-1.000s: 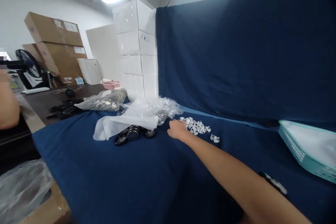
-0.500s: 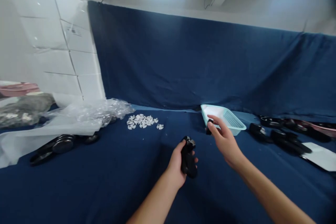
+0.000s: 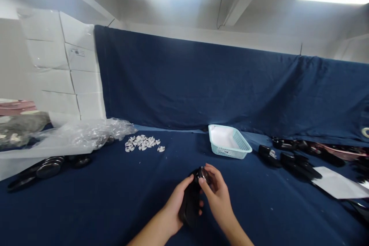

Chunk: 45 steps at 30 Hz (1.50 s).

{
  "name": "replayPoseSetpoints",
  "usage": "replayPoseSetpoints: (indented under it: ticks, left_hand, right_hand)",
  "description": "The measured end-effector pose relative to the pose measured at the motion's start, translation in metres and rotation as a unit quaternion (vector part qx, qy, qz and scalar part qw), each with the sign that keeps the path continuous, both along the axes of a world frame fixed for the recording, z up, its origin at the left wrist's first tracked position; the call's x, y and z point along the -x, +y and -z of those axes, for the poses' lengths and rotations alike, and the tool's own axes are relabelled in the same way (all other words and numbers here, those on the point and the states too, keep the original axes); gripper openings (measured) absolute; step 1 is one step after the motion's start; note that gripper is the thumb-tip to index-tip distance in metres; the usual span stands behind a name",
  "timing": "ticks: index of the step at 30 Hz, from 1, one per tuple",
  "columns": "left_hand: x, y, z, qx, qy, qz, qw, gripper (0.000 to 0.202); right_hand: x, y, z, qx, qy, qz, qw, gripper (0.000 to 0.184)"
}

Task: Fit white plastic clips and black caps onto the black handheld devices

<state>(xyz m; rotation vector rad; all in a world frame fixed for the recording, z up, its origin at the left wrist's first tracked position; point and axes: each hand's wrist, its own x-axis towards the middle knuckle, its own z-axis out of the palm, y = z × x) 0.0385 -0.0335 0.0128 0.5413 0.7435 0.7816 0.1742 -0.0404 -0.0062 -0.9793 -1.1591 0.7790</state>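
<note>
My left hand [image 3: 174, 205] is closed around a black handle-shaped part [image 3: 189, 204], thumb near its upper end. The part tilts over the front middle of the table, and its exact kind is unclear. My right hand [image 3: 218, 196] pinches a small glossy dark piece [image 3: 204, 174] between thumb and fingers. That piece sits against the upper end of the black part; whether it is fastened there I cannot tell. Fingers hide much of both pieces. Beyond my hands stands a pale blue plastic basket [image 3: 245, 147] with a white bottom. Small white parts [image 3: 142, 143] lie heaped left of it.
Clear plastic wrap [image 3: 83, 132] and glossy black parts [image 3: 52, 166] lie at the left. More black parts [image 3: 298, 165], a white sheet [image 3: 340, 182] and a pink basket [image 3: 343, 152] are on the right. A dark blue curtain [image 3: 196, 84] hangs behind the table.
My right hand has come back from beside the blue basket, bringing the small dark piece to the top of the black part in my left hand. The view has tilted up.
</note>
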Motion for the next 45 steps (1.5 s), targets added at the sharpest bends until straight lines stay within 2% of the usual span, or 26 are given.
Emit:
replayPoseSetpoints:
  ticks: [3, 7, 12, 16, 22, 25, 27, 30, 34, 37, 41, 45]
  left_hand:
    - [-0.001, -0.001, -0.002, -0.003, 0.012, -0.001, 1.0, 0.042]
    - [-0.004, -0.003, -0.005, 0.003, 0.03, 0.005, 1.0, 0.043]
    - [-0.004, -0.004, -0.004, 0.012, 0.042, 0.004, 0.999, 0.045]
    - [-0.003, -0.005, -0.003, 0.002, 0.015, 0.017, 1.0, 0.045]
    - [-0.002, 0.0, -0.003, 0.012, -0.011, 0.058, 0.998, 0.043]
    - [-0.001, 0.002, -0.003, 0.001, -0.003, 0.069, 0.998, 0.046]
    - [0.0, 0.002, -0.003, -0.008, 0.026, 0.067, 0.997, 0.048]
    - [0.002, 0.001, -0.005, -0.037, 0.063, 0.038, 0.997, 0.047]
    - [0.002, 0.003, -0.005, -0.097, 0.081, 0.005, 0.992, 0.045]
    - [0.001, 0.006, -0.001, -0.125, 0.093, 0.002, 0.988, 0.048]
    - [0.001, 0.008, 0.003, -0.118, 0.082, -0.005, 0.99, 0.047]
    - [0.001, 0.006, -0.001, -0.105, 0.073, -0.009, 0.992, 0.044]
  right_hand:
    - [-0.002, -0.001, 0.004, -0.005, -0.05, 0.006, 0.999, 0.045]
    - [-0.003, -0.008, -0.001, 0.025, -0.043, -0.015, 0.999, 0.044]
    - [-0.01, -0.011, -0.01, 0.033, -0.043, -0.091, 0.994, 0.041]
    - [-0.02, -0.011, -0.015, 0.034, -0.056, -0.152, 0.986, 0.041]
    - [-0.029, -0.014, -0.023, 0.012, -0.095, -0.191, 0.977, 0.041]
    - [-0.029, -0.011, -0.018, 0.016, -0.098, -0.17, 0.98, 0.045]
    - [-0.026, -0.007, -0.011, 0.018, -0.099, -0.13, 0.986, 0.047]
    - [-0.018, -0.001, 0.0, 0.023, -0.094, -0.057, 0.994, 0.046]
    - [-0.011, 0.005, 0.01, 0.042, -0.079, 0.007, 0.996, 0.049]
    - [-0.007, 0.005, 0.01, 0.05, -0.095, 0.04, 0.993, 0.051]
    - [-0.001, 0.0, 0.007, 0.032, -0.122, 0.056, 0.99, 0.045]
    - [0.004, -0.003, 0.005, 0.018, -0.123, 0.064, 0.99, 0.042]
